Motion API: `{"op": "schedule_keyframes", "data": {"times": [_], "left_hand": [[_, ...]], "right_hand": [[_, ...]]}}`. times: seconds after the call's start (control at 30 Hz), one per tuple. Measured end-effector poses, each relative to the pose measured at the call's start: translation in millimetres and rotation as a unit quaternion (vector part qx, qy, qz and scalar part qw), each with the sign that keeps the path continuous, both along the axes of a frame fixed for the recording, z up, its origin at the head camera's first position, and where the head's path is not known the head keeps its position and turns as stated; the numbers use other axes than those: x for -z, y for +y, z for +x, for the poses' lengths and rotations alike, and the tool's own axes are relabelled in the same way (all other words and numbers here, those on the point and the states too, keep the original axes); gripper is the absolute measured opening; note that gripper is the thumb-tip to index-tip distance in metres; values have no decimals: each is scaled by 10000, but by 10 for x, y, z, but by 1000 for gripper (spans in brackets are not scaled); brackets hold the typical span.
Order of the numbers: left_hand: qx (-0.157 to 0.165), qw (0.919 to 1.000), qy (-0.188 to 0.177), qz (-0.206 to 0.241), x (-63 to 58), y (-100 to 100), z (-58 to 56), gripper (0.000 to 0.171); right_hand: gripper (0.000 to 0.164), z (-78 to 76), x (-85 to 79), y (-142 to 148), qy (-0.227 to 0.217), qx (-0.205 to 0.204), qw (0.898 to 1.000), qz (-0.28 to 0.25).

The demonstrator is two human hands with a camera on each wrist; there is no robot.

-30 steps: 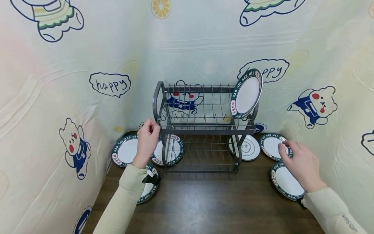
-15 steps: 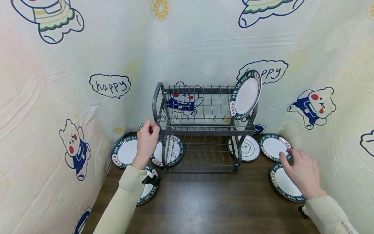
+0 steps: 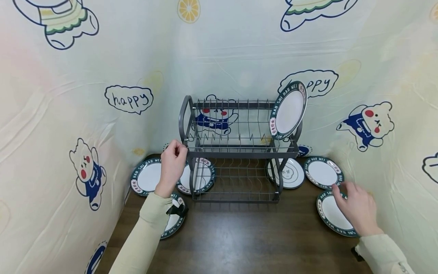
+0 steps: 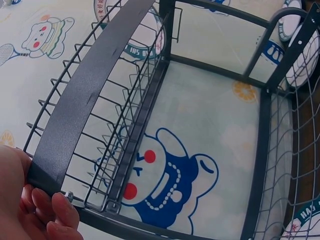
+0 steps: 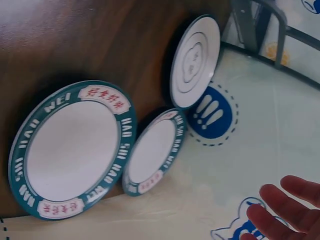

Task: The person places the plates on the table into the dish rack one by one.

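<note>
My left hand [image 3: 172,165] grips the left front corner of a dark grey two-tier dish rack [image 3: 243,155]; in the left wrist view its fingers [image 4: 62,212] curl under the flat bar. One white plate with a green lettered rim [image 3: 291,112] leans upright at the right end of the top tier. My right hand [image 3: 359,207] hovers with relaxed, parted fingers over the front right plate [image 3: 335,215], holding nothing. Behind that lies a matching plate [image 3: 319,173], and beside it an overturned plate [image 3: 291,173] shows its underside, partly behind the rack.
On the left lie three more green-rimmed plates: one at the back [image 3: 147,177], one partly behind the rack [image 3: 200,177], and one partly under my left forearm [image 3: 174,224]. A printed cloth [image 3: 239,49] encloses the dark wooden table [image 3: 236,236] at the back and sides.
My right hand has drawn back from the far right plate toward the front right one, its fingers parted throughout. The left hand, rack and plates stay in place.
</note>
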State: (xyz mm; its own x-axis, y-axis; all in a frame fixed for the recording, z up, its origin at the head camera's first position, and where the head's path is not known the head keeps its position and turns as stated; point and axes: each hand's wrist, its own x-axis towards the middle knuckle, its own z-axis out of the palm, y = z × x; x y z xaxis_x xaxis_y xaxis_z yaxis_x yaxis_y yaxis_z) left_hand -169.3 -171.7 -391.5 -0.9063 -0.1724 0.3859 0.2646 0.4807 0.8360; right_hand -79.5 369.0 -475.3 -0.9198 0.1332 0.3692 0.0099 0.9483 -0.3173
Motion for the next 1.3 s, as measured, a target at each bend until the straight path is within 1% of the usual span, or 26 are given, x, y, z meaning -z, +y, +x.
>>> {"op": "schedule_keyframes", "data": {"times": [0.07, 0.27, 0.37, 0.63, 0.87, 1.1, 1.3], "left_hand": [[6, 10000, 7, 4, -5, -1, -2, 16], [-13, 10000, -5, -17, 5, -6, 1, 16], [-21, 10000, 8, -19, 6, -5, 2, 16], [-21, 10000, -22, -15, -7, -15, 2, 16], [-26, 10000, -13, -7, -6, -13, -5, 16], [-39, 10000, -33, -45, -4, -9, -10, 16], [-57, 10000, -7, -74, 2, -6, -9, 17]], "right_hand": [[37, 4, 39, 24, -28, 26, 10000, -4], [42, 35, 164, 73, -322, 96, 9994, 29], [43, 45, 220, 99, -350, 132, 9993, 20], [52, 81, 318, 203, -746, 328, 9967, 25], [52, 128, 395, 286, -840, 464, 9954, 55], [53, 179, 469, 408, -1102, 541, 9924, 25], [54, 220, 565, 502, -1197, 733, 9901, -6]]}}
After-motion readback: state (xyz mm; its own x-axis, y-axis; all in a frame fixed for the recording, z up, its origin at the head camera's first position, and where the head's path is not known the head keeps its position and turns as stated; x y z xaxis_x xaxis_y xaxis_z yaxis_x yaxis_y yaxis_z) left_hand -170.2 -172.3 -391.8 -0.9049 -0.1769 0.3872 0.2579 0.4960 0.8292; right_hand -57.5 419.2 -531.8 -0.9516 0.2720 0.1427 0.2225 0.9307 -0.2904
